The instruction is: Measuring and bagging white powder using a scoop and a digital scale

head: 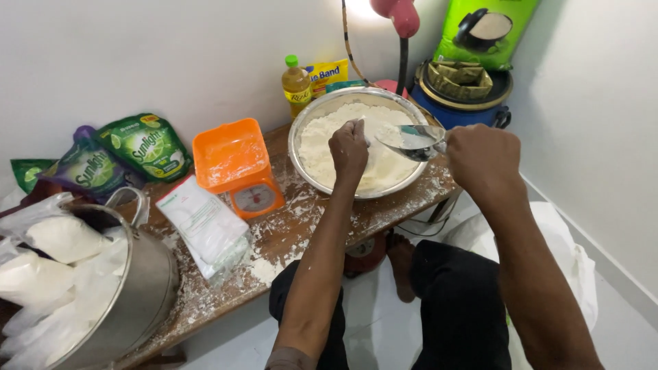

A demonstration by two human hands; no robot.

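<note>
I see bright light from a lamp [397, 14] above and behind my hands, glare whitening the wall [171, 55] there; focus stays sharp, edges slightly bowed.

A: Eyes on the big steel bowl [306, 122], round and shiny, sitting at the far end of the flour-dusted wooden table [288, 229], close to the wall.

B: And it's loaded. White flour [322, 140] heaped high on the left side, dipping lower toward the right rim.

A: Now the metal scoop [411, 140], 1 of them, held above the bowl's right side, open mouth pointing left and a little flour lying inside.

B: It's tipped slightly, just over the flour rather than buried in it. A pinch-sized trail of white hangs near its lip.
</note>
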